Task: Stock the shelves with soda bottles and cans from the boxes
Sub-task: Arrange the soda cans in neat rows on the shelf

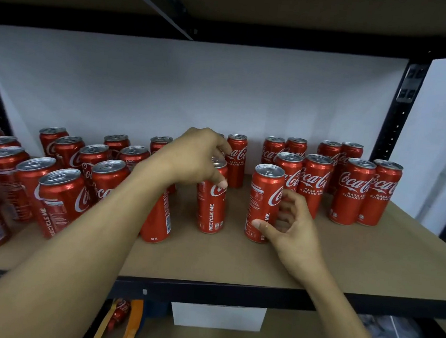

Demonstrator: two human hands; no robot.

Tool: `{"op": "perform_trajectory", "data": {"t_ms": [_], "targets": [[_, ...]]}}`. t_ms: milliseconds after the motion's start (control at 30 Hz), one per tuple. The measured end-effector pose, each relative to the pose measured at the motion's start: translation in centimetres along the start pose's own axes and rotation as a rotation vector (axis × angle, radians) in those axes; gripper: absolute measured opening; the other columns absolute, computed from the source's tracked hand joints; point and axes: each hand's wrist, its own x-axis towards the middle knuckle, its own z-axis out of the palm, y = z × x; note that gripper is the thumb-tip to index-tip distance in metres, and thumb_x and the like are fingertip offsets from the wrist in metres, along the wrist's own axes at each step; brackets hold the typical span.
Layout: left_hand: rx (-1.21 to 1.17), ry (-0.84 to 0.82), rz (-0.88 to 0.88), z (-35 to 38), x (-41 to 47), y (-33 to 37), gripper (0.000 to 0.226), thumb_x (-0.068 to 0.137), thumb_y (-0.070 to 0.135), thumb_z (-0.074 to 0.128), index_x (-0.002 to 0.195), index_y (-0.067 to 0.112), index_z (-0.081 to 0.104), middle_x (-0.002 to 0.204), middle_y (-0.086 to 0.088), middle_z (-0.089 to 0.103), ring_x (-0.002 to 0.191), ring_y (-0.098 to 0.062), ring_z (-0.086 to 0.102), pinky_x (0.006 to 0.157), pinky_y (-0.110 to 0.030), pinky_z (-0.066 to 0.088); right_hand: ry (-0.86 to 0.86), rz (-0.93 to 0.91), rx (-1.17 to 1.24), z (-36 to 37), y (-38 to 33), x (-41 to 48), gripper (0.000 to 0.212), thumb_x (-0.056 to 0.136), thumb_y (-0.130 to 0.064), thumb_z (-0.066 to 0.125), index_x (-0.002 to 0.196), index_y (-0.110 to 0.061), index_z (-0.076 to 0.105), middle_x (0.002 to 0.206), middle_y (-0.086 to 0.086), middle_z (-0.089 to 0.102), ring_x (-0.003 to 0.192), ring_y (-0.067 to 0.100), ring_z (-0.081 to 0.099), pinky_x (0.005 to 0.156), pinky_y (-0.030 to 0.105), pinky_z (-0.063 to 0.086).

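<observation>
Several red Coca-Cola cans stand upright on a brown shelf board [316, 262]. My left hand [198, 158] grips the top of one can [211, 206] near the shelf's middle, fingers curled over its rim. My right hand [290, 224] holds a second can [263, 200] low on its side, thumb in front and fingers behind. Both cans stand on the board. A crowd of cans [62, 180] fills the left side, and a tidier group [356, 190] stands at the back right.
A black metal upright [395, 117] frames the shelf's right side and another board sits overhead. The black front rail [218, 291] runs below my arms. Under it lie a white box [218, 315] and a red bottle [121, 311] on the lower shelf.
</observation>
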Motion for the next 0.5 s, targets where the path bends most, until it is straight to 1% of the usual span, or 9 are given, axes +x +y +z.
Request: {"op": "perform_trajectory", "data": {"t_ms": [33,100,167,200,233,300,367,400,500], "targets": [[-0.054,0.044,-0.006,0.6,-0.3,-0.1,0.08,0.066,0.028,0.094,0.138,0.025,0.057,0.126,0.006,0.068,0.109,-0.009,0.06,0.075,-0.017,0.045,-0.016,0.018,0.008,-0.2,0.2,0.0,0.072,0.074,-0.026,0.089,0.125,-0.05,0.044,0.122,-0.024,0.058,0.113,0.001,0.06,0.095,0.025,0.05],[-0.151,0.177,-0.027,1.8,-1.3,-0.5,0.086,0.067,0.027,0.093,0.143,0.027,0.051,0.132,0.006,0.065,0.119,-0.012,0.059,0.088,-0.024,0.049,-0.085,0.08,0.026,-0.7,0.4,0.0,0.072,0.078,-0.021,0.086,0.134,-0.041,0.045,0.122,-0.023,0.057,0.117,0.002,0.059,0.098,0.025,0.049],[-0.309,0.364,-0.053,3.6,-2.6,-1.1,0.09,0.068,0.025,0.092,0.146,0.03,0.046,0.134,0.01,0.061,0.124,-0.011,0.057,0.099,-0.031,0.05,-0.151,0.118,0.037,-1.0,0.3,0.0,0.071,0.082,-0.014,0.082,0.141,-0.032,0.046,0.118,-0.023,0.058,0.114,0.001,0.06,0.093,0.016,0.049],[-0.424,0.447,-0.072,4.9,-3.4,-1.2,0.091,0.07,0.023,0.091,0.147,0.029,0.044,0.132,0.016,0.059,0.124,-0.007,0.055,0.101,-0.029,0.049,-0.164,0.124,0.028,-1.0,0.1,0.0,0.07,0.083,-0.012,0.081,0.141,-0.03,0.046,0.115,-0.025,0.057,0.11,-0.002,0.06,0.088,0.011,0.049],[-0.543,0.501,-0.103,6.4,-4.2,-1.2,0.092,0.072,0.02,0.09,0.149,0.028,0.04,0.13,0.02,0.056,0.123,-0.004,0.052,0.102,-0.027,0.047,-0.164,0.128,0.018,-0.9,0.0,-0.1,0.069,0.084,-0.011,0.08,0.141,-0.03,0.046,0.113,-0.025,0.057,0.106,-0.004,0.059,0.087,0.01,0.05],[-0.707,0.535,-0.19,9.9,-6.0,-1.2,0.094,0.075,0.018,0.087,0.153,0.026,0.035,0.138,0.015,0.051,0.126,-0.003,0.05,0.103,-0.025,0.044,-0.137,0.126,0.003,-0.4,0.1,0.0,0.069,0.083,-0.012,0.081,0.142,-0.027,0.048,0.119,-0.02,0.06,0.11,-0.001,0.061,0.098,0.022,0.052],[-0.704,0.535,-0.263,12.9,-7.1,-1.5,0.09,0.076,0.025,0.087,0.151,0.024,0.038,0.143,0.007,0.052,0.124,-0.005,0.051,0.102,-0.025,0.045,-0.109,0.122,-0.014,0.2,0.1,0.0,0.07,0.082,-0.015,0.083,0.143,-0.024,0.049,0.128,-0.011,0.062,0.116,0.007,0.061,0.104,0.035,0.051],[-0.663,0.539,-0.284,13.7,-7.3,-1.8,0.086,0.076,0.029,0.088,0.148,0.024,0.042,0.14,0.006,0.054,0.12,-0.005,0.053,0.099,-0.026,0.046,-0.095,0.121,-0.024,0.5,0.0,0.1,0.071,0.081,-0.016,0.084,0.143,-0.024,0.048,0.13,-0.008,0.061,0.116,0.009,0.061,0.104,0.036,0.052],[-0.599,0.587,-0.313,14.2,-6.7,-2.4,0.074,0.074,0.034,0.088,0.137,0.022,0.053,0.122,0.008,0.059,0.108,-0.007,0.059,0.088,-0.023,0.048,-0.033,0.105,-0.103,1.5,-0.5,0.2,0.07,0.079,-0.02,0.086,0.139,-0.022,0.05,0.123,-0.009,0.06,0.109,0.007,0.059,0.092,0.022,0.051]]}}
